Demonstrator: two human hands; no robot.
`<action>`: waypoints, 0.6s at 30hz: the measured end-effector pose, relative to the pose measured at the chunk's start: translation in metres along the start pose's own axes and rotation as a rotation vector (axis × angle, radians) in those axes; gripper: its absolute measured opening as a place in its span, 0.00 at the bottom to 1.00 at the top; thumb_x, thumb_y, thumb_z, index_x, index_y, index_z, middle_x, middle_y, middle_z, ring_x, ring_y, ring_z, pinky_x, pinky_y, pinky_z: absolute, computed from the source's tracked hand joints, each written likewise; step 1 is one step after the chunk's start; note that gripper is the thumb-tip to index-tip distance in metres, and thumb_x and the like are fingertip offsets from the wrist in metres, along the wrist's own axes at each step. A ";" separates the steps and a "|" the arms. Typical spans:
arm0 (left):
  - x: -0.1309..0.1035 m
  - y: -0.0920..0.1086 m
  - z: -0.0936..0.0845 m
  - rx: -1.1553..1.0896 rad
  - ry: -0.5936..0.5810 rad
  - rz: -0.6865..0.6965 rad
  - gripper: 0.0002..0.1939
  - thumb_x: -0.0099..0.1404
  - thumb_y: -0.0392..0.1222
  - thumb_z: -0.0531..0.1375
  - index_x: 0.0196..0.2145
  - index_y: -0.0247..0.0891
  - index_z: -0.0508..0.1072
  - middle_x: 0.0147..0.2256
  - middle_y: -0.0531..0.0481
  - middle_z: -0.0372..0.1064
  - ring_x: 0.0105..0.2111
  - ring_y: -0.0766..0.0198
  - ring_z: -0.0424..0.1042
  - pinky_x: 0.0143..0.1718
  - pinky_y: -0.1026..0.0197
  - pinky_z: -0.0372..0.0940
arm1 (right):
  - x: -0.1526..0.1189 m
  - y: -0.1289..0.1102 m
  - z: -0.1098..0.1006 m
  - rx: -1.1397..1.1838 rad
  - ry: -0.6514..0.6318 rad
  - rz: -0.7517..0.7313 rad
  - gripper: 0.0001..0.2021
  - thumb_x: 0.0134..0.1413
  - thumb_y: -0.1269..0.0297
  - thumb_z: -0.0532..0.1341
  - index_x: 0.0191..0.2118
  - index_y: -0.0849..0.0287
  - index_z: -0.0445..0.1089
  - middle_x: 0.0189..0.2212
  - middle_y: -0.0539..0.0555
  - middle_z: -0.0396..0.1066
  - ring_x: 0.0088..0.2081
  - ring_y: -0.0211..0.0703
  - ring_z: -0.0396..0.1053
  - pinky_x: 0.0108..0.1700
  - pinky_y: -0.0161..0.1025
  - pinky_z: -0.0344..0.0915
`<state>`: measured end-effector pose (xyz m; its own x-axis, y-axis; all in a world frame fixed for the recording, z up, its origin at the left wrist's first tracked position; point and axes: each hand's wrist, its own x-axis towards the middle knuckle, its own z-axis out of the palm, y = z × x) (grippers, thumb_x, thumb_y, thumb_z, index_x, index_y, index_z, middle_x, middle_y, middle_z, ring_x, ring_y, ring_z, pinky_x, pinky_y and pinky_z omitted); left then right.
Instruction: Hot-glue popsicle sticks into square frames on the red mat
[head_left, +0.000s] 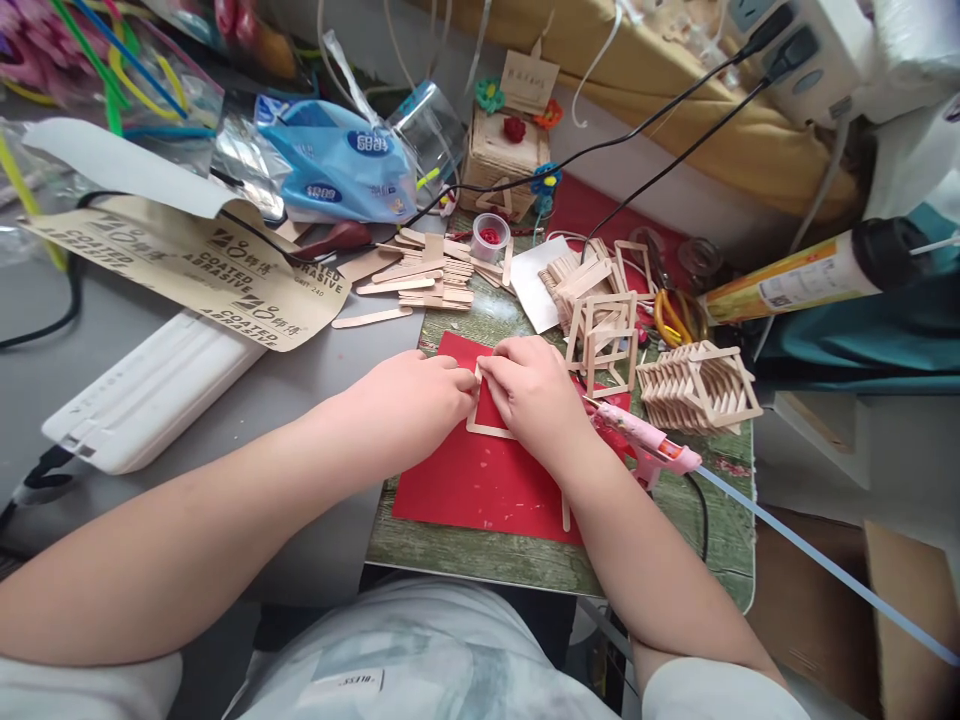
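Note:
On a red sheet (457,490) lies a frame of wooden craft sticks (491,431), its lower left corner showing and the rest partly under my hands. My left hand (424,410) is closed, fingertips gripping the frame's left side near the upper corner. Facing it, my right hand (534,400) has its fingers bent and pinched at that same corner, covering the frame's right part. A loose craft stick (565,512) rests beside my right forearm. Right of that hand is a pink glue gun (649,440) with a long glue stick in its back.
Behind my hands are piled craft sticks (427,275), a small cup (490,237) of red bits and open stick frames (604,340). A stacked stick structure (697,388) stands right. Sandpaper (225,265) lies on a white power strip (157,390); black cables cross the back.

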<state>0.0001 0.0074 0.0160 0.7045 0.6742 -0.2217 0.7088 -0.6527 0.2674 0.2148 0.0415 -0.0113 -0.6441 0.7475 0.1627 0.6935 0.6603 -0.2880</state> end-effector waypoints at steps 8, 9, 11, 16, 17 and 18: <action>0.005 -0.005 0.001 0.008 0.077 0.053 0.09 0.67 0.31 0.61 0.39 0.41 0.80 0.45 0.45 0.79 0.44 0.55 0.75 0.40 0.53 0.60 | -0.057 -0.005 -0.040 0.141 0.086 0.097 0.11 0.72 0.68 0.60 0.54 0.54 0.76 0.46 0.60 0.77 0.49 0.56 0.74 0.54 0.57 0.71; 0.005 -0.007 0.000 0.012 0.083 0.061 0.08 0.67 0.31 0.61 0.38 0.41 0.80 0.44 0.45 0.79 0.43 0.55 0.75 0.40 0.53 0.59 | -0.071 -0.005 -0.044 0.144 0.081 0.120 0.11 0.71 0.68 0.61 0.54 0.54 0.76 0.46 0.60 0.77 0.49 0.56 0.74 0.53 0.57 0.72; 0.006 -0.009 -0.003 0.013 0.084 0.057 0.08 0.67 0.31 0.60 0.35 0.40 0.79 0.42 0.46 0.78 0.42 0.56 0.75 0.39 0.53 0.59 | -0.101 -0.004 -0.051 0.137 0.072 0.136 0.11 0.70 0.70 0.62 0.53 0.53 0.77 0.46 0.60 0.79 0.49 0.56 0.76 0.52 0.58 0.73; 0.007 -0.015 -0.003 -0.040 0.146 0.040 0.11 0.71 0.34 0.57 0.34 0.41 0.80 0.41 0.46 0.79 0.39 0.58 0.75 0.39 0.54 0.60 | -0.164 0.003 -0.060 0.137 -0.093 0.050 0.20 0.69 0.73 0.62 0.62 0.50 0.73 0.59 0.60 0.77 0.58 0.59 0.75 0.57 0.63 0.75; 0.007 -0.016 -0.002 -0.066 0.175 0.032 0.12 0.72 0.36 0.57 0.35 0.42 0.80 0.41 0.46 0.79 0.38 0.58 0.75 0.39 0.55 0.61 | -0.171 0.004 -0.059 0.123 -0.117 0.053 0.21 0.69 0.73 0.62 0.64 0.50 0.72 0.61 0.60 0.76 0.61 0.60 0.74 0.59 0.64 0.75; 0.007 -0.017 -0.001 -0.093 0.202 0.026 0.13 0.73 0.37 0.56 0.36 0.42 0.81 0.41 0.46 0.79 0.38 0.59 0.75 0.40 0.55 0.62 | -0.177 0.006 -0.058 0.111 -0.137 0.060 0.22 0.70 0.72 0.62 0.65 0.49 0.71 0.63 0.60 0.75 0.62 0.60 0.73 0.60 0.65 0.74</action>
<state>-0.0065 0.0236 0.0114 0.6944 0.7192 -0.0241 0.6777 -0.6423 0.3580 0.3513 -0.0827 0.0130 -0.6456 0.7635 0.0143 0.6970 0.5968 -0.3974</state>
